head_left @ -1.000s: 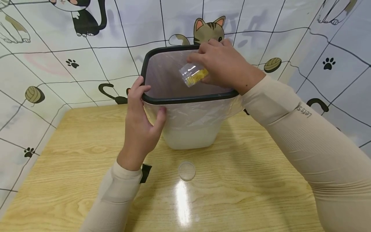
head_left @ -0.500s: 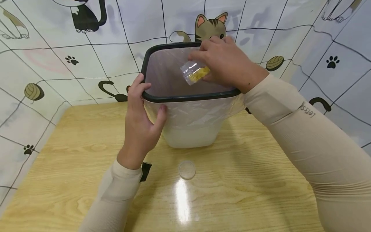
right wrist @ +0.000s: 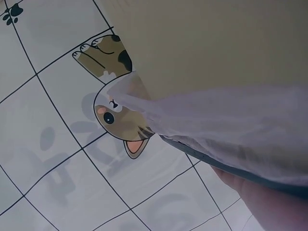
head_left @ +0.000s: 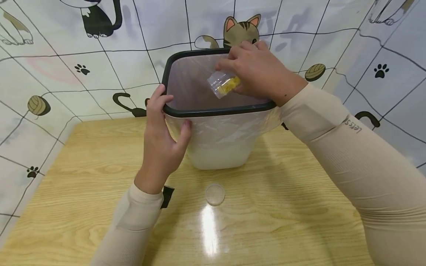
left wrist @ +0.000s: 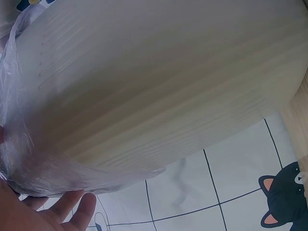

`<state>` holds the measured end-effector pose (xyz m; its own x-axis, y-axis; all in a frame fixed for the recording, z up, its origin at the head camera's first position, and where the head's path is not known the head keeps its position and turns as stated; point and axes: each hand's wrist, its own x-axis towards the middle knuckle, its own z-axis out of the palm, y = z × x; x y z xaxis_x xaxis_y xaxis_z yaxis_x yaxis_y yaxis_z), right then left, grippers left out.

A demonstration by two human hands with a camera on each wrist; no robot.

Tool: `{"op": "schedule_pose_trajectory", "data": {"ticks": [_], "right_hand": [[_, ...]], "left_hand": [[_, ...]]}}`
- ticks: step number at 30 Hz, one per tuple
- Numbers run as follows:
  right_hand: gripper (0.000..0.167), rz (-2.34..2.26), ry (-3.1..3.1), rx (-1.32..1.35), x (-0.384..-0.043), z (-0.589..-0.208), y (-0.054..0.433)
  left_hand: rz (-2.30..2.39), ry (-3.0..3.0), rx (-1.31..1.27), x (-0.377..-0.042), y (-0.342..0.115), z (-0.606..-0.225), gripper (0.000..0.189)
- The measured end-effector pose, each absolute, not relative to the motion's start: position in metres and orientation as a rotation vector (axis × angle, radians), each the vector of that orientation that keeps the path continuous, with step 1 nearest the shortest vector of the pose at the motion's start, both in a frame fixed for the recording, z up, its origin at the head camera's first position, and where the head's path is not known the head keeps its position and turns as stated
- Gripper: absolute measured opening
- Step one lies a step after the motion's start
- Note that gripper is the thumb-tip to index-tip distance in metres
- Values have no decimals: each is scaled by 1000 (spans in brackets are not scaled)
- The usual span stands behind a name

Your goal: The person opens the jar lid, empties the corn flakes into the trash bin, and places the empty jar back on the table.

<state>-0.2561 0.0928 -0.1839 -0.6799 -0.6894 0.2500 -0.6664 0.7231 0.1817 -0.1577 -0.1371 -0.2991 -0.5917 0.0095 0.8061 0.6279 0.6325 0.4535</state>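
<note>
A whitish trash bin (head_left: 221,155) with a black rim (head_left: 219,112) stands at the back of the table, lined with a thin clear plastic bag (head_left: 229,129). My left hand (head_left: 161,142) grips its left front corner, fingers over the rim and thumb against the front. Inside the opening, my right hand (head_left: 257,72) holds a clear plastic jar (head_left: 217,82) tilted with its mouth to the lower left. Something yellow (head_left: 230,85) lies in the jar. The left wrist view shows the bin's side (left wrist: 159,86) and my fingertips (left wrist: 85,209) by the bag; the jar is hidden in both wrist views.
A clear round lid (head_left: 215,194) lies flat on the wooden table (head_left: 283,207) in front of the bin. Behind the bin rises a white wall covering (head_left: 159,22) with cat drawings. A small black piece (head_left: 167,197) sticks out beside my left wrist.
The head view has shifted very slightly. Both hands, the jar and the bin keep nearly the same positions, and yellow contents are still visible in the jar.
</note>
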Motion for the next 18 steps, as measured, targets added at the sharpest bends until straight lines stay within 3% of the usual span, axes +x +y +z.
{"op": "schedule_pose_trajectory", "data": {"ticks": [18], "right_hand": [[59,-140,-2604,1070,-256,-183,94]], "left_hand": [[-923,-2040,-484,-158,-136,-298,53]]}}
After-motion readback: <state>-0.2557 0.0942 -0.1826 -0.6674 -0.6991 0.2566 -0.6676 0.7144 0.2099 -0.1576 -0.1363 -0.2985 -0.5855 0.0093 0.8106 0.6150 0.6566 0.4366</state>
